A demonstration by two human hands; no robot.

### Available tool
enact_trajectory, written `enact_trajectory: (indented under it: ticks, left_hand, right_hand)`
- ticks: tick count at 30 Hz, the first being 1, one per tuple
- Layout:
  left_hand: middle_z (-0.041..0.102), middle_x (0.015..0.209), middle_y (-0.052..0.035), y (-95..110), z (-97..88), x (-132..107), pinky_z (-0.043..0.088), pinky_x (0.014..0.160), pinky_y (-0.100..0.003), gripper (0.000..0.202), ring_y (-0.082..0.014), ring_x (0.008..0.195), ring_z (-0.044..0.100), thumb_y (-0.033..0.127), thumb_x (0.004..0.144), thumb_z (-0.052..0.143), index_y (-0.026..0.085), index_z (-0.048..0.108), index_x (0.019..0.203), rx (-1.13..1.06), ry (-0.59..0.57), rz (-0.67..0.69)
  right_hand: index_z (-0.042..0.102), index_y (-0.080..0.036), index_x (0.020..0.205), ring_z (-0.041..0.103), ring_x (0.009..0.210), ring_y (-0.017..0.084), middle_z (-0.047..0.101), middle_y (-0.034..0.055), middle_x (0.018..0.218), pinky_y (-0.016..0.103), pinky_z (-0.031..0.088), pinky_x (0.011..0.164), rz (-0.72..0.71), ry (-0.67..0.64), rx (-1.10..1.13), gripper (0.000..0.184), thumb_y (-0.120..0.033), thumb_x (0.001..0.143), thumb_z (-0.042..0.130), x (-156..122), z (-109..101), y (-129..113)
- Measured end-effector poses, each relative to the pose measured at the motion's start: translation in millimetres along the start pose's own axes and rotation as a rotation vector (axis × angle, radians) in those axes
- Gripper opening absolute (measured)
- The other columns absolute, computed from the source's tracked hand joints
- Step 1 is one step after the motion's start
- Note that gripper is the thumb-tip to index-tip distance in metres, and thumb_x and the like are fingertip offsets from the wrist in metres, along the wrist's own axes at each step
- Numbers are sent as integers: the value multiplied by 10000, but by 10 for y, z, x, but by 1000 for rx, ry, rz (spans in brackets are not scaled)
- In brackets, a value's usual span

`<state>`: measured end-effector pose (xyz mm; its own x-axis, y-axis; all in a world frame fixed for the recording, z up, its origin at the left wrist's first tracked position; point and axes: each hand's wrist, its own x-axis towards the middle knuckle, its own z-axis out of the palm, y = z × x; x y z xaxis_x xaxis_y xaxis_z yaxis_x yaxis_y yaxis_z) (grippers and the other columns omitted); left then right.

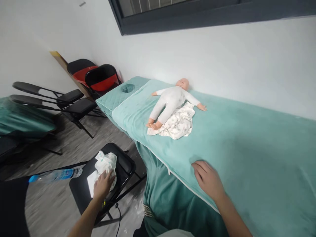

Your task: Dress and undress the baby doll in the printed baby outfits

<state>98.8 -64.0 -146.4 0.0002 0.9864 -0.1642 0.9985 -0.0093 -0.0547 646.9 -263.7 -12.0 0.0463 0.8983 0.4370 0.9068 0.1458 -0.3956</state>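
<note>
Green-covered bed (247, 141) — white wall (234, 62), black folding chairs (82, 106).

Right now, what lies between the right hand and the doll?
In the head view, bare green sheet shows first, then a crumpled patterned cloth touching the doll.

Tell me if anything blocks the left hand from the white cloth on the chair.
Nothing visible does: the left hand touches the white cloth on the black chair. The bottle lies off to one side.
</note>
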Motion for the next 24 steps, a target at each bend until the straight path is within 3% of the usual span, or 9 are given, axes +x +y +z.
enact_trajectory:
  ticks: [3, 5, 9, 11, 15, 17, 19, 22, 24]
  left_hand:
    - [416, 1558, -197, 236, -171, 168, 369, 1124, -629, 435, -408, 1456, 388, 443, 974, 447, 243, 624, 1316, -80, 159, -52]
    - [417, 1541, -206, 620, -482, 376, 372, 1168, -549, 417, -368, 1463, 390, 436, 974, 456, 192, 622, 1269, -208, 301, 13]
    - [514, 1459, -154, 1768, -1499, 1005, 415, 1175, -412, 388, -264, 1427, 456, 410, 979, 495, 181, 575, 1282, -573, 469, 226]
    - [568, 1403, -124, 2406, -2027, 1281, 523, 1053, -349, 407, -212, 1310, 571, 400, 997, 475, 193, 521, 1345, -757, 426, 345]
    - [618, 1288, -121, 3475, -2658, 1292, 574, 949, -367, 305, -220, 1164, 644, 303, 962, 528, 176, 604, 1228, -796, 496, 630]
    - [642, 1284, -107, 3820, -2670, 1039, 545, 1030, -394, 294, -219, 1202, 632, 314, 995, 483, 204, 611, 1237, -768, 456, 914]
    - [586, 1433, -108, 4034, -2514, 757, 470, 1148, -430, 435, -246, 1358, 547, 411, 982, 553, 241, 533, 1382, -650, 263, 1157]
    - [478, 1551, -173, 4178, -2164, 497, 414, 1182, -534, 757, -354, 1460, 434, 493, 846, 741, 202, 444, 1479, -485, 131, 1193]
    - [558, 1472, -179, 4200, -1989, 437, 436, 1144, -551, 691, -360, 1401, 498, 399, 853, 746, 179, 471, 1448, -486, 159, 1112]
  right_hand:
    - [689, -210, 1078, 670, 950, 221, 709, 76, 1049, 375, 567, 840, 50, -5, 61, 265, -140, 988, 450, 8, -8, -29]
    - [689, -221, 1050, 673, 956, 209, 708, 67, 1049, 359, 568, 842, 131, -13, 171, 246, -162, 992, 457, 67, -29, -36]
    - [664, -229, 1069, 677, 1004, 199, 704, 58, 1092, 352, 571, 908, 403, 4, 481, 187, -297, 991, 509, 439, -111, 78]
    - [635, -231, 1141, 670, 1058, 209, 688, 66, 1160, 383, 556, 970, 500, 6, 589, 242, -367, 955, 560, 758, -138, 216]
    - [574, -219, 1201, 611, 1236, 262, 610, 111, 1352, 432, 517, 1038, 685, 30, 684, 412, -426, 854, 657, 1500, -55, 577]
    - [548, -197, 1226, 609, 1242, 276, 563, 143, 1420, 430, 510, 1042, 778, 99, 678, 485, -422, 820, 691, 1842, 65, 751]
    - [537, -173, 1240, 634, 1189, 275, 584, 157, 1393, 414, 519, 1014, 830, 139, 682, 519, -416, 810, 695, 2130, 211, 894]
    - [561, -157, 1211, 651, 1125, 273, 675, 131, 1240, 389, 522, 976, 850, 154, 695, 509, -419, 798, 698, 2432, 402, 1015]
    - [586, -155, 1186, 651, 1110, 279, 693, 119, 1195, 379, 517, 960, 854, 144, 704, 530, -412, 750, 742, 2525, 462, 1027]
